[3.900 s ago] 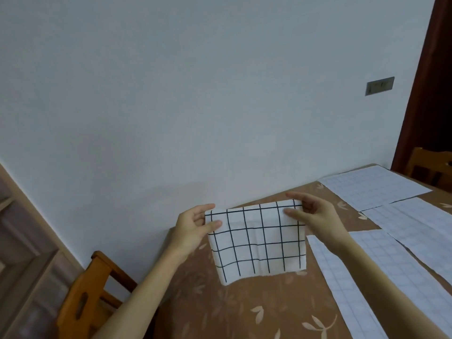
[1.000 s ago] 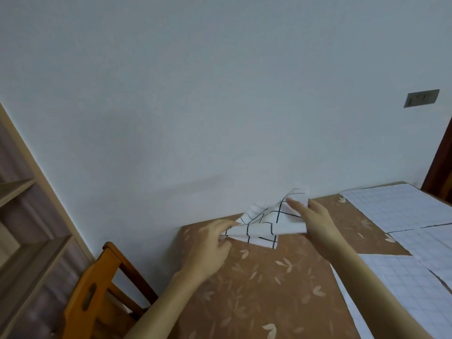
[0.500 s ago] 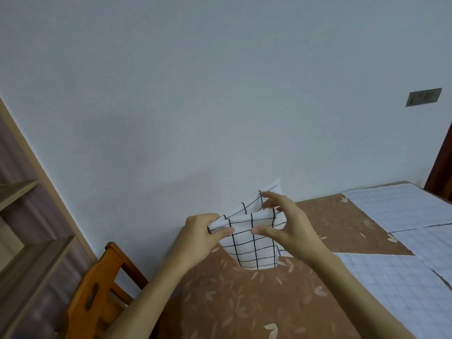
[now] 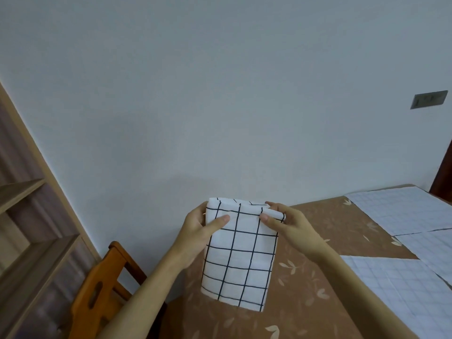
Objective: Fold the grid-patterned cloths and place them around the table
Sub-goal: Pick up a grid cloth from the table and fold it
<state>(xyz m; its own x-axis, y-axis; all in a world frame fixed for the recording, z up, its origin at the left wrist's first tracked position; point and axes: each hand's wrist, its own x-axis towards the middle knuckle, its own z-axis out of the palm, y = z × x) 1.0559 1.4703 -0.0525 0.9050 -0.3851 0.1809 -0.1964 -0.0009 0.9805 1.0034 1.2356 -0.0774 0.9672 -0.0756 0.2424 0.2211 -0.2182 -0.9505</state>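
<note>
two hands hold one folded cloth (image 4: 239,260) up in front of the wall, over the near left part of the table (image 4: 318,302). the left hand (image 4: 195,231) pinches the cloth's upper left corner, thumb flat on the front and fingers curled behind; the right hand (image 4: 291,223) pinches the upper right corner the same way, where a few folded layers bunch together. the cloth is white with a bold black grid and hangs down from that top edge as a tall rectangle (whether its lower edge touches the tabletop cannot be told).

three pale fine-grid cloths lie flat on the right side of the brown leaf-print table: one far (image 4: 403,209), one at the right edge (image 4: 430,245), one nearest (image 4: 403,294). the far two lie edge to edge; the nearest is apart from them, with bare table between.

one orange wooden chair (image 4: 97,289) stands at the table's left end, with one wooden shelf unit (image 4: 29,241) beyond it along the left edge. one grey wall plate (image 4: 429,99) sits high on the right; its markings are too blurred to read.
</note>
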